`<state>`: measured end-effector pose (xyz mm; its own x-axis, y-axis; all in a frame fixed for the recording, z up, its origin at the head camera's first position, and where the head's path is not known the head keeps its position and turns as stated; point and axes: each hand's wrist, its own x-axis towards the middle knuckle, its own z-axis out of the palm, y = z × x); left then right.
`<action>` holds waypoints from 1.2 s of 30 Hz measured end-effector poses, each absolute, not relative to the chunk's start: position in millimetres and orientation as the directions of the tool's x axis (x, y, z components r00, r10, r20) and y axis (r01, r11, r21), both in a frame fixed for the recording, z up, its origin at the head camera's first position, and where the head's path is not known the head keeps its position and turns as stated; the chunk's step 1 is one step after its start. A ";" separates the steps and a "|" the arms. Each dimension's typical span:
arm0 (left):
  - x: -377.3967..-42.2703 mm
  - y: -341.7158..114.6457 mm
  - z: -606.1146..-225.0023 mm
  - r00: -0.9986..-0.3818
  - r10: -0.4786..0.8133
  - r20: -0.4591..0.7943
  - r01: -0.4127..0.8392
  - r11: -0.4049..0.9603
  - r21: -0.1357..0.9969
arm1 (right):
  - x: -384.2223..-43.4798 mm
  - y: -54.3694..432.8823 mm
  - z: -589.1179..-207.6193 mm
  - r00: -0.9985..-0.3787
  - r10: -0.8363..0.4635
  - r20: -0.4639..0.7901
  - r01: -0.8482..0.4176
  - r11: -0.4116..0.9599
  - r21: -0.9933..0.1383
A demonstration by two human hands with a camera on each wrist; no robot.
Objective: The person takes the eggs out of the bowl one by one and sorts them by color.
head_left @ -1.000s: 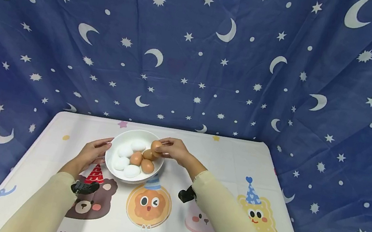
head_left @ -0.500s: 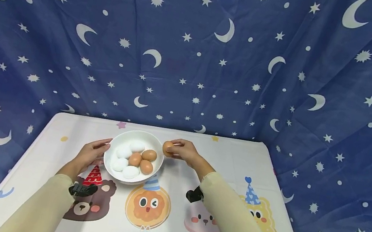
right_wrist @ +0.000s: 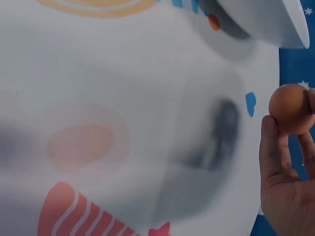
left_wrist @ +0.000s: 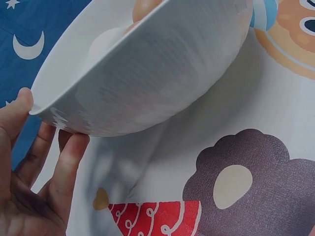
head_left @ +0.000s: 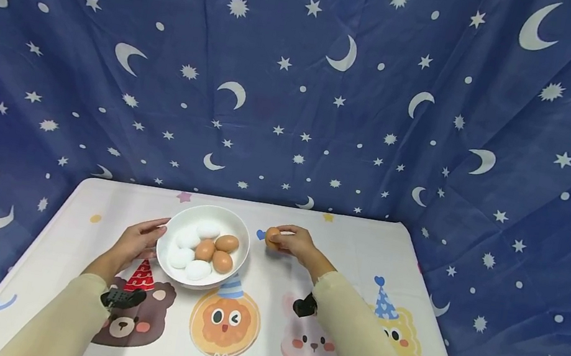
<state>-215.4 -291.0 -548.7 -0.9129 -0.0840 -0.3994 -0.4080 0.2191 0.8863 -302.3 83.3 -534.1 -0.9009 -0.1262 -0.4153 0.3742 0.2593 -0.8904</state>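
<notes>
A white bowl (head_left: 235,225) stands left of centre on the table. In it lie several white eggs (head_left: 198,269) and 3 brown eggs (head_left: 222,262). At the bowl's left rim my left hand (head_left: 135,241) pinches the edge; in the left wrist view its thumb (left_wrist: 22,102) is on the rim and fingertips touch the outer wall below. My right hand (head_left: 301,246) grips another brown egg (head_left: 272,237) between thumb and fingers, just right of the bowl. The right wrist view shows this brown egg (right_wrist: 289,109) apart from the bowl.
The table (head_left: 123,201) has a white cloth printed with cartoon faces and lettering. Behind and beside it hangs a dark blue curtain (head_left: 280,76) with moons and stars.
My right hand has carried the brown egg from above the bowl's right side out past the rim to the right. My left hand has stayed at the bowl's left rim.
</notes>
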 end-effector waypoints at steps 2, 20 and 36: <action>-214.7 -291.4 -549.6 -0.914 -0.084 -0.397 -0.406 0.220 0.887 | -301.6 86.3 -535.9 -0.905 -0.104 -0.412 0.375 0.258 -0.890; -213.8 -290.6 -550.5 -0.919 -0.085 -0.386 -0.395 0.213 0.893 | -303.0 99.4 -558.9 -0.931 0.097 -0.353 0.366 0.279 -0.888; -213.8 -291.6 -551.6 -0.920 -0.096 -0.381 -0.393 0.236 0.889 | -303.0 102.4 -577.5 -0.938 0.134 -0.321 0.347 0.357 -0.867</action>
<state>-213.8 -291.6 -551.6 -0.9197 -0.0959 -0.3807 -0.3926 0.2361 0.8889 -303.0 102.4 -577.5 -0.9377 0.1339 -0.3205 0.3474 0.3573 -0.8670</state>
